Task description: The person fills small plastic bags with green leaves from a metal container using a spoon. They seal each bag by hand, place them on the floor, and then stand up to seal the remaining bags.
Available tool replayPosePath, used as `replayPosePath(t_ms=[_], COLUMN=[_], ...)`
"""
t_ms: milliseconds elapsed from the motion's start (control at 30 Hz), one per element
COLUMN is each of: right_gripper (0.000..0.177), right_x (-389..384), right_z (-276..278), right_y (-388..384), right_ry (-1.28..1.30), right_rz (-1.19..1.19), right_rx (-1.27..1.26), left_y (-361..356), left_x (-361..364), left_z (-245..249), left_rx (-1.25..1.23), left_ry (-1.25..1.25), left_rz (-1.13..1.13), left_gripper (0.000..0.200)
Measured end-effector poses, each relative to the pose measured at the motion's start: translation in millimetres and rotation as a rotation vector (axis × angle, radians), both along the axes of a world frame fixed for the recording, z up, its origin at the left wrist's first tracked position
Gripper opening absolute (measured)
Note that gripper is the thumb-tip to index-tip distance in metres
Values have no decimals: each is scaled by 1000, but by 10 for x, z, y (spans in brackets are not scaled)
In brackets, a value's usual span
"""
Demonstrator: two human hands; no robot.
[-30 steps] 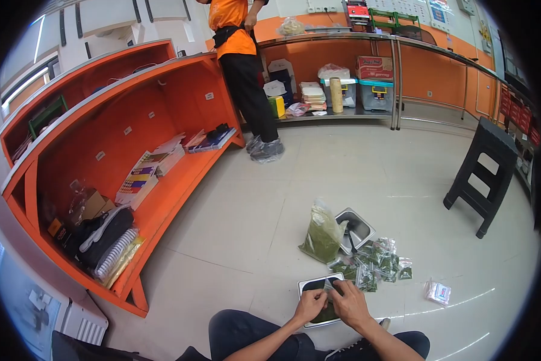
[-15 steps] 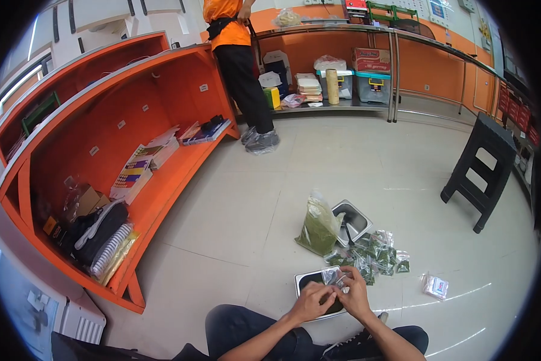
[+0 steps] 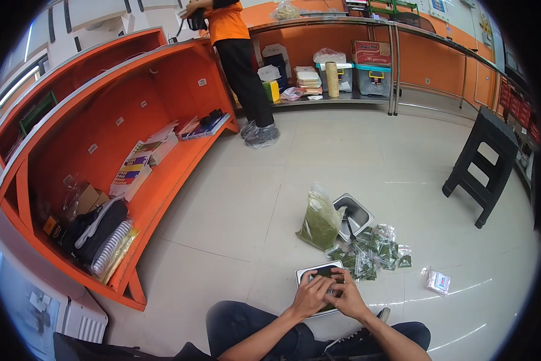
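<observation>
My left hand (image 3: 312, 297) and my right hand (image 3: 345, 297) meet above a metal tray (image 3: 301, 272) that holds dark green contents. Both have their fingers bent together around a small clear plastic bag, mostly hidden by the fingers. Just beyond the tray lies a pile of small zip bags (image 3: 376, 248) filled with green flakes. Behind that pile leans a large clear bag (image 3: 320, 224) of green flakes, beside a second metal tray (image 3: 362, 212) with a black-handled utensil (image 3: 349, 228) in it. A pack of small bags (image 3: 438, 281) lies to the right on the floor.
An orange shelf (image 3: 180, 180) with books and folded clothes runs along the left. A person (image 3: 243, 66) in an orange shirt stands beside it. At right is a black stool (image 3: 484, 162); a steel table (image 3: 366, 103) with boxes stands at the back.
My hands have closed in over the small bag, hiding more of it, with the left fingers now reaching across the tray. The standing person's arms have moved left, holding a dark object.
</observation>
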State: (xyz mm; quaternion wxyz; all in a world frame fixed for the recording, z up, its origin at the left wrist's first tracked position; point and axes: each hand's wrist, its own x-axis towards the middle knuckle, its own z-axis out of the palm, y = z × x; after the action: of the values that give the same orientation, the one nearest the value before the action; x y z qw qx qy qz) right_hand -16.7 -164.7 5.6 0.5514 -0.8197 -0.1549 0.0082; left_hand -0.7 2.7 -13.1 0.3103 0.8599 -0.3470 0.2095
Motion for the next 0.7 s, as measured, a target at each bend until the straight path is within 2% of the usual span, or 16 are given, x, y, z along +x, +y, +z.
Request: replayPosePath(t_ms=[100,233,300,333,433,500,600,700], right_gripper=[18,14,16,16,22,27,21,19], right_x=[39,29,37,56,105,131,43,72], right_z=[-153,-177,-314,-371,-464,-445,-386,-439], right_y=[-67,-72,-78,-103,-169,-172,-106,-139], right_ry=[99,70,-125,-124,-9,182,94,1], right_rz=[116,214,201,201,300,344,223,212], right_rx=[32,85,-89,-89,-133,35,-16,-98], left_y=[-12,-20,-32,-30,-28,-28,-42,-35], left_x=[-34,-34,-41,-41,-38,-34,-34,-28], left_z=[45,-31,21,22,-5,-25,-34,-20], left_rx=[24,40,42,42,37,57,32,49], left_ry=[39,-23,-34,-34,-40,-3,-36,-25], left_rz=[22,-11,-10,-9,-52,-88,-80,-72], left_gripper=[42,38,37,37,38,40,41,43])
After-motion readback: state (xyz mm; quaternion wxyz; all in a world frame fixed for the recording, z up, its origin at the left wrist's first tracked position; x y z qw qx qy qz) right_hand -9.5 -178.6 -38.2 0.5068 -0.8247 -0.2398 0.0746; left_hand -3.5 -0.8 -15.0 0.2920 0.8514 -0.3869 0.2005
